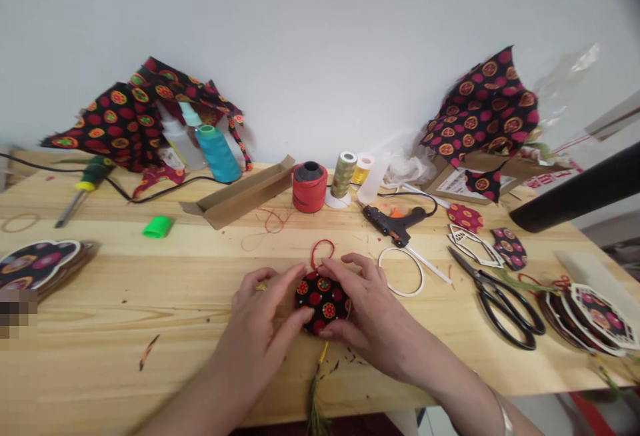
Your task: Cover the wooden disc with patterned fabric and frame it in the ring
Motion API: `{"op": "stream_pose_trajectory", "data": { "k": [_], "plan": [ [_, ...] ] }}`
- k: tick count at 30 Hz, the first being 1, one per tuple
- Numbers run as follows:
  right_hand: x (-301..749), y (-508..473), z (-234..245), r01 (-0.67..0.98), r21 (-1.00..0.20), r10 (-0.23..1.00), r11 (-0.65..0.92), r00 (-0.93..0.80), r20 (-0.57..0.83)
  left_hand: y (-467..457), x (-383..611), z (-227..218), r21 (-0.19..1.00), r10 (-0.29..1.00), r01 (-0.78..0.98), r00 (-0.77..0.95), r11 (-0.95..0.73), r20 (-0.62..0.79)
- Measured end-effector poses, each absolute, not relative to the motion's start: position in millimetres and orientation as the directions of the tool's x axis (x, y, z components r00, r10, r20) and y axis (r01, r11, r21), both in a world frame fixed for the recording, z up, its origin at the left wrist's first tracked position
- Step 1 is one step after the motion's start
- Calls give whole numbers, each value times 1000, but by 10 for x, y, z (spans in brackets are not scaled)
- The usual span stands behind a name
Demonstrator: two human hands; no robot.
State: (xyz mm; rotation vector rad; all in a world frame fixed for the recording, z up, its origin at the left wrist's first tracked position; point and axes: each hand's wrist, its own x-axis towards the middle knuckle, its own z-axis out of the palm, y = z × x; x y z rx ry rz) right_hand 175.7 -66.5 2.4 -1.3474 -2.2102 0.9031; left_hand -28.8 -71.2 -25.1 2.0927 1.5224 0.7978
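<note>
A round fabric-covered ornament, black with red and orange flower patterns, lies on the wooden table in front of me. A red cord loop comes out of its top, and a green tassel on a yellow cord hangs from its lower edge. My left hand grips its left side, thumb on the face. My right hand curls around its right side, thumb at the lower edge and fingers at the top. A white ring lies just beyond my right hand.
Black scissors and a stack of framed ornaments lie right. A glue gun, red thread spool and cardboard tray stand behind. At left are a screwdriver, green cap and more ornaments.
</note>
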Motion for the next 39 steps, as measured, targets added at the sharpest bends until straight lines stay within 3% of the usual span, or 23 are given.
{"op": "stream_pose_trajectory", "data": {
  "k": [5, 12, 16, 20, 25, 32, 39],
  "plan": [
    [1757, -672, -6, 640, -698, 896, 322, -445, 5, -679, -339, -219, 553, 880, 691, 298, -466, 369],
    [1769, -674, -21, 655, -676, 886, 338, -463, -5, -734, -287, -288, 476, 900, 768, 317, -429, 300],
    [1774, -677, -39, 667, -659, 884, 349, -467, -4, -749, -301, -274, 522, 919, 758, 288, -390, 269],
    [1771, -676, -64, 675, -647, 882, 355, -470, -6, -773, -364, -291, 543, 905, 732, 262, -412, 334],
    [1776, -678, -85, 678, -646, 883, 350, -468, -12, -842, -422, -380, 413, 858, 786, 275, -461, 435],
    [1780, -679, -98, 680, -643, 884, 352, -467, -9, -890, -421, -379, 201, 817, 849, 364, -488, 448],
    [1774, -683, -82, 666, -642, 875, 380, -484, 15, -883, -354, -327, 313, 805, 786, 359, -533, 472]
  ]
}}
